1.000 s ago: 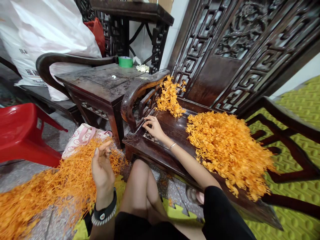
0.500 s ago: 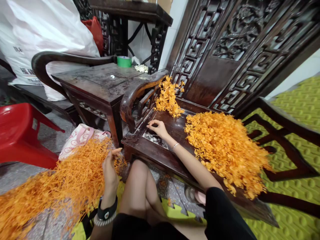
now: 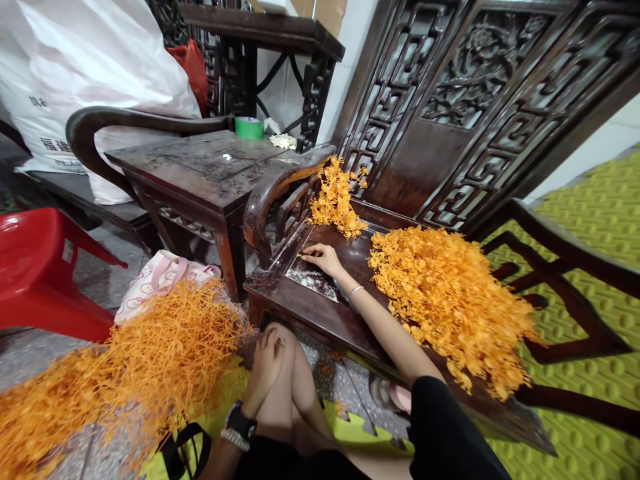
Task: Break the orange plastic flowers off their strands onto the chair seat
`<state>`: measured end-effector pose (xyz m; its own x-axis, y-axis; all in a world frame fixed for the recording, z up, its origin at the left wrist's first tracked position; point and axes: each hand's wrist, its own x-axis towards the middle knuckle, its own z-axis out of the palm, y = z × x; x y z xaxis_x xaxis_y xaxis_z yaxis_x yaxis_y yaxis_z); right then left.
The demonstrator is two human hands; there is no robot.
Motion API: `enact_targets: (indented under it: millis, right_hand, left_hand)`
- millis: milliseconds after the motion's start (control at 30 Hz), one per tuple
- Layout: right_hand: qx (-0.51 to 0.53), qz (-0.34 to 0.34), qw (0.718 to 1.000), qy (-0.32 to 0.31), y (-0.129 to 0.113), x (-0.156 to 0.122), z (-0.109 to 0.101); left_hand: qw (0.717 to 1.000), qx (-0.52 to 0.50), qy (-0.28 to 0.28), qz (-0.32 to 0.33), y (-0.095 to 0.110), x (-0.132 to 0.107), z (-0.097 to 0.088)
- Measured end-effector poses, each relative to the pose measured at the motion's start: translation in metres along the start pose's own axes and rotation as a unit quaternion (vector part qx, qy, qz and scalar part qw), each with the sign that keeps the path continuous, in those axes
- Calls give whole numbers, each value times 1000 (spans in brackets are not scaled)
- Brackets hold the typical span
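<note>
A dark carved chair [image 3: 425,160] fills the right of the view, and its seat carries most of the orange plastic sprigs. The biggest mass is the floor heap [image 3: 150,360], which spreads to the left of the person's knee [image 3: 295,380]. Next in size is the seat pile [image 3: 450,300], on the right half of the seat and near the right forearm. A small cluster [image 3: 334,200] sits at the back left corner of the seat, against the armrest.

The right hand [image 3: 323,258] is stretched onto the bare left part of the seat, between the small cluster and the seat pile. Its fingertips are bunched down at a tiny orange bit [image 3: 301,254]. Whether they grip it cannot be told. The left hand [image 3: 265,360] lies slack on the knee, holding nothing, just beside the floor heap's right edge.
</note>
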<state>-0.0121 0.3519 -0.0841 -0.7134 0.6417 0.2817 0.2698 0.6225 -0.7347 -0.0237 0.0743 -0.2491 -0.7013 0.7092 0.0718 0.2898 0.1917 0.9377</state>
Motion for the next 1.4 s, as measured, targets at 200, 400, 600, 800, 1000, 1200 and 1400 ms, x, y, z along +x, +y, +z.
enact_targets:
  millis: [200,400,600,800,1000,1200,1400]
  right_hand:
    - [-28,-3,999,-16,-2,12,11]
    - [18,-40,997,-68,-23,34,13]
    - [15,-13,998,-55,-7,23,-2]
    - [-7,32,994,-100,10,-13,-14]
    - [10,7,985,-173,-22,-49,3]
    - [61,4,968,-244,-41,-69,-8]
    - [83,65,981,-162,-9,-46,-50]
  left_hand:
    - [977,194,-44,74,-13,-20,15]
    - [936,331,-38,112,-16,-14,19]
    - [939,322,-42,114,-21,-13,18]
    - [940,321,-17,111,-27,-14,26]
    - [936,333,-13,118,-28,-15,28]
    - [938,329,-8,110,-29,-16,28]
    - [936,332,-17,114,-31,-16,25]
